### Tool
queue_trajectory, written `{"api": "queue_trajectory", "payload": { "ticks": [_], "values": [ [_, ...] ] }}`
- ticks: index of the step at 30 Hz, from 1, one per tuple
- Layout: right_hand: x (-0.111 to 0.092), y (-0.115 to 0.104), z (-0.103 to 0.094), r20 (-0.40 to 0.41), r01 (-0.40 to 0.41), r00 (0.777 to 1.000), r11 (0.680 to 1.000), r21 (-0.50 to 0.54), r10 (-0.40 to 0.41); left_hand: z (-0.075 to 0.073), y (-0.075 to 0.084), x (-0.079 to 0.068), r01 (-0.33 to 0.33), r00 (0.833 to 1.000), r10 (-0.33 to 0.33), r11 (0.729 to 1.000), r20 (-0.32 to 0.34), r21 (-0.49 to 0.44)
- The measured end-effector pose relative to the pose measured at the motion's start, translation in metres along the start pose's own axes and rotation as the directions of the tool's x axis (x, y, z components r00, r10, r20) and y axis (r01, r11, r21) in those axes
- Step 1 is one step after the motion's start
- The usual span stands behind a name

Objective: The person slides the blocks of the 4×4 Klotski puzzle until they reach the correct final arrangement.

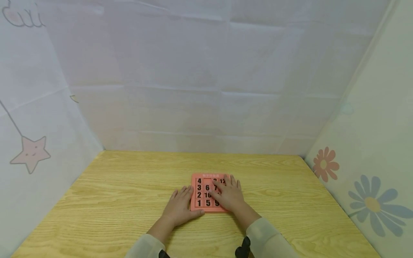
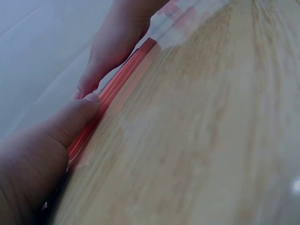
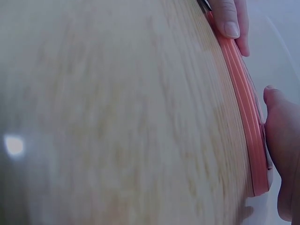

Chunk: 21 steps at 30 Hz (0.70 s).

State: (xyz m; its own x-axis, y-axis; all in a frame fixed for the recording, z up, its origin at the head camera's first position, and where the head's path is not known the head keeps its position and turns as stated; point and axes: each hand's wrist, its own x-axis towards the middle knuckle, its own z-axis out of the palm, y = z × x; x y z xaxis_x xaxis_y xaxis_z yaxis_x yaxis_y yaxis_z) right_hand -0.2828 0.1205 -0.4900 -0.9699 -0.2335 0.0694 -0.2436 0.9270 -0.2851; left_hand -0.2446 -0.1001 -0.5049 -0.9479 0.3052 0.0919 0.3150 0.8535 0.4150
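A pink number sliding puzzle (image 1: 199,208) lies flat on the table, its black-numbered tiles in rows. In the top row, a bare slot shows between the 4 and a partly covered tile. My left hand (image 1: 179,209) braces the near left corner: its straight fingertips touch the left side and the thumb lies along the front edge. My right hand (image 1: 233,197) is spread over the right part of the puzzle, covering several tiles. Its thumb reaches the 10 tile and its index fingertip the top row, while the other fingers stretch past the right edge. In the left wrist view, the left thumb (image 2: 77,117) presses against the pink rim.
The wood-grain table (image 1: 129,186) extends around the puzzle on all sides. A pale hanging cloth (image 1: 180,89) rises behind the table's far edge. More cloth stands at both sides, printed with a star (image 1: 31,152) on the left and flowers (image 1: 372,205) on the right.
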Motion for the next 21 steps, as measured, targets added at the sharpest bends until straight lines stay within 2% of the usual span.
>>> {"api": "queue_trajectory", "payload": {
  "ticks": [11, 21],
  "values": [
    [-0.001, 0.002, 0.001, -0.02, 0.031, 0.999, 0.999, 0.035, -0.031, 0.0, -0.001, 0.0, 0.0, 1.0, 0.0, 1.0, -0.013, -0.004],
    [0.003, -0.011, 0.004, -0.022, 0.045, 0.999, 0.998, 0.031, -0.044, -0.001, 0.001, 0.0, 0.0, 1.0, 0.0, 1.0, -0.002, -0.02]
  ]
}}
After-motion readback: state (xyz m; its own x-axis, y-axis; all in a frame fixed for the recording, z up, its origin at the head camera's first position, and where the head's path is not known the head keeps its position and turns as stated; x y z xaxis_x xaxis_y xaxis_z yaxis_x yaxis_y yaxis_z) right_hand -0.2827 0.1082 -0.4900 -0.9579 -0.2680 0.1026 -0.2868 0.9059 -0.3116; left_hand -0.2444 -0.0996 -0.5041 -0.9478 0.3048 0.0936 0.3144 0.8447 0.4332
